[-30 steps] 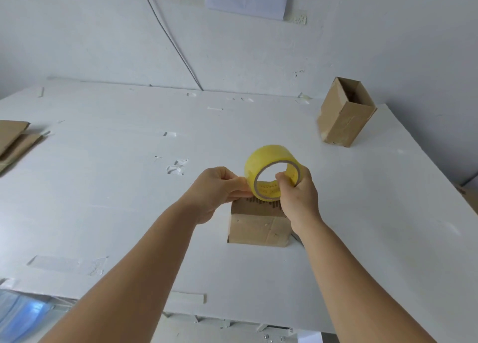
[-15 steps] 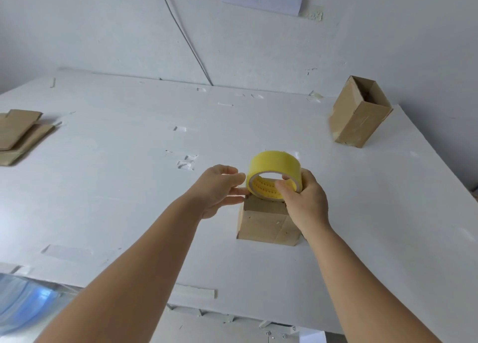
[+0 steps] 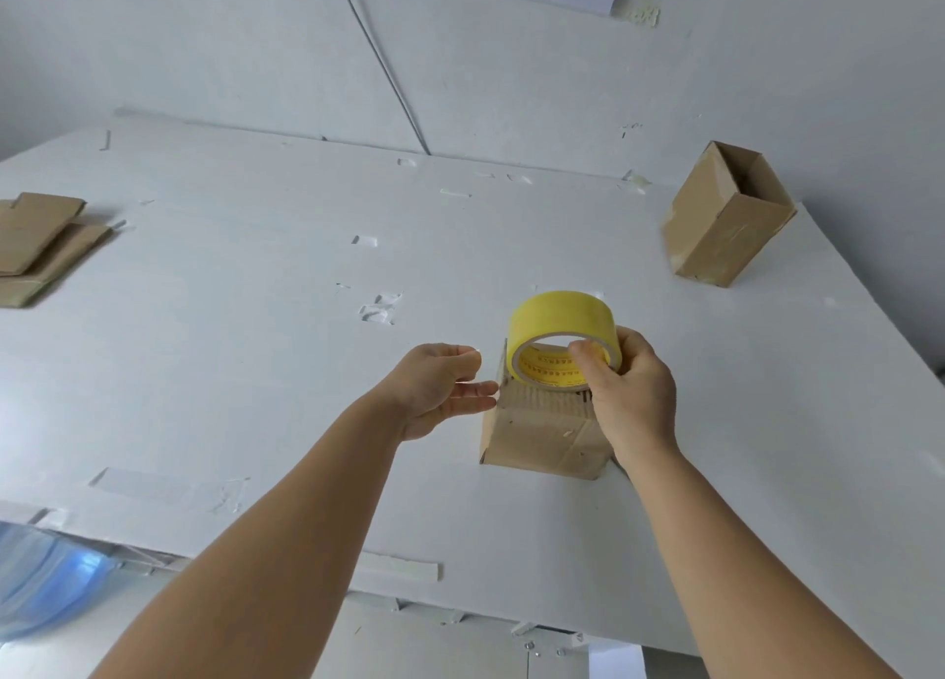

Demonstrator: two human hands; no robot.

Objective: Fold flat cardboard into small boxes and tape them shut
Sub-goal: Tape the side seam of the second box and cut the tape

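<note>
A small brown cardboard box [image 3: 537,435] stands on the white table [image 3: 255,361] in front of me. Just above its top my right hand [image 3: 631,389] grips a yellow roll of tape [image 3: 560,323], thumb hooked through the core. My left hand [image 3: 442,387] hovers just left of the box with fingers straight and relaxed, their tips beside the box's upper left corner, holding nothing. The box's top is mostly hidden behind the roll and my right hand.
A second box [image 3: 726,218], open at the top, stands tilted at the far right near the wall. Flat cardboard pieces [image 3: 36,243] lie stacked at the left edge. Scraps of tape [image 3: 378,310] dot the table. A blue-tinted plastic thing [image 3: 46,571] shows below the front edge.
My left hand has let go of the tape roll and drawn a little to the left, fingers straightening. The roll has tipped flatter over the box. The camera shifted so everything sits further right.
</note>
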